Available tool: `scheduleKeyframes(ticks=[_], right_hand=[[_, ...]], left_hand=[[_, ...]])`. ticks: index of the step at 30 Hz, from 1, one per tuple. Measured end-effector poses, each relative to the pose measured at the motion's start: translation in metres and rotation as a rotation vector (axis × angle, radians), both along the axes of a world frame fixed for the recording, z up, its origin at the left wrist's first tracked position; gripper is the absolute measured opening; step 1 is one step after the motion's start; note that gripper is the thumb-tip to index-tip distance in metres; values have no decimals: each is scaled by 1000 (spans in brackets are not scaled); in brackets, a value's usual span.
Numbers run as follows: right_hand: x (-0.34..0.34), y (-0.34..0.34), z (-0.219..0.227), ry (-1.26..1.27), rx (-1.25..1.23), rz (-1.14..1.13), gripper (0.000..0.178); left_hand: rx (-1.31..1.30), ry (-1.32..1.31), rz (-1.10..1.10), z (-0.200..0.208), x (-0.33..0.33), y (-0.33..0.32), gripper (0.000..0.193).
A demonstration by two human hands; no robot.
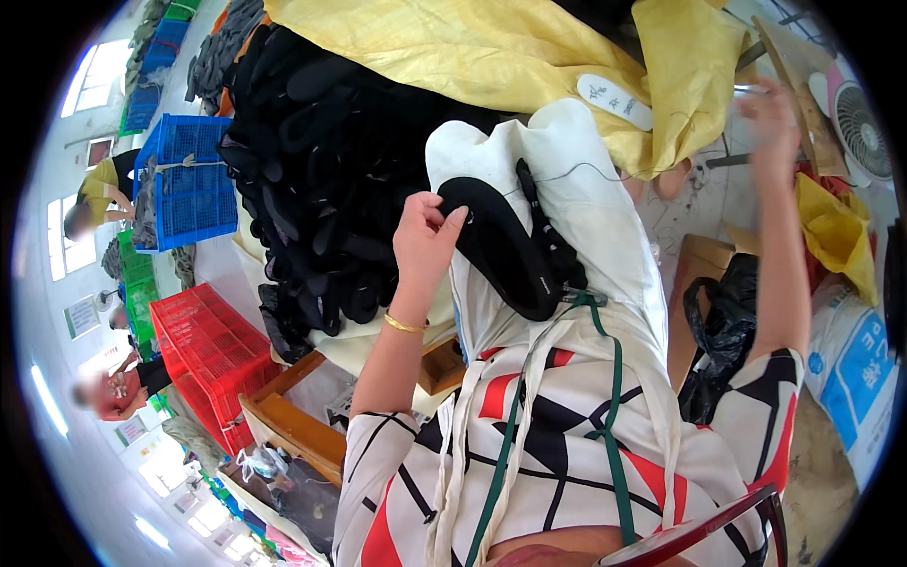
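On my lap, over a white apron (605, 217), rests a black fabric shoe (501, 250), its opening facing up. My left hand (425, 241) is closed on the upper end of this shoe, thumb and fingers pinching its edge. Beside it on the apron lies a second dark piece (553, 236), partly hidden. A thin dark thread (586, 168) runs from near the shoe toward the right. Raised out at the far right, my right hand (770, 118) is smeared by motion. A slim shiny thing (749, 89) shows at its fingers, too blurred to name.
A large heap of black shoes (321, 180) lies to the left. Yellow sheeting (491, 47) at the far side bears a white sole-shaped piece (614, 101). Blue crate (189, 194), red crates (213, 350) and a wooden stool (302, 406) stand left; a fan (858, 118) stands right.
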State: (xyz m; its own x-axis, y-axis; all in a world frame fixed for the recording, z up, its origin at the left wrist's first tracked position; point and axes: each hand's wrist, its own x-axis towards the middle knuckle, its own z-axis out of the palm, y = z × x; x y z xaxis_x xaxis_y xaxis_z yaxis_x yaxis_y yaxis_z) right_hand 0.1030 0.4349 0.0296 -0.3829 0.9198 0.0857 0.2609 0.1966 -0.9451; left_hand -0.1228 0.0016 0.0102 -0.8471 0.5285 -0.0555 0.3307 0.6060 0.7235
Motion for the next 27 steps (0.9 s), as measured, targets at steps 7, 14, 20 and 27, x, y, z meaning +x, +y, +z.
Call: scheduleKeyframes(ticks=[7, 14, 20, 27], right_hand=[[-114, -201, -43, -209, 606, 1137, 24], [-158, -212, -73, -277, 845, 901, 6], [-190, -256, -30, 415, -850, 529, 24], [-175, -267, -1, 605, -1365, 559, 27]], left_hand=[[-218, 678, -368, 9, 16, 3, 23], [-238, 411, -234, 3, 29, 7, 44], [-247, 318, -147, -6, 29, 10, 50], [-149, 437, -249, -23, 18, -3, 41]])
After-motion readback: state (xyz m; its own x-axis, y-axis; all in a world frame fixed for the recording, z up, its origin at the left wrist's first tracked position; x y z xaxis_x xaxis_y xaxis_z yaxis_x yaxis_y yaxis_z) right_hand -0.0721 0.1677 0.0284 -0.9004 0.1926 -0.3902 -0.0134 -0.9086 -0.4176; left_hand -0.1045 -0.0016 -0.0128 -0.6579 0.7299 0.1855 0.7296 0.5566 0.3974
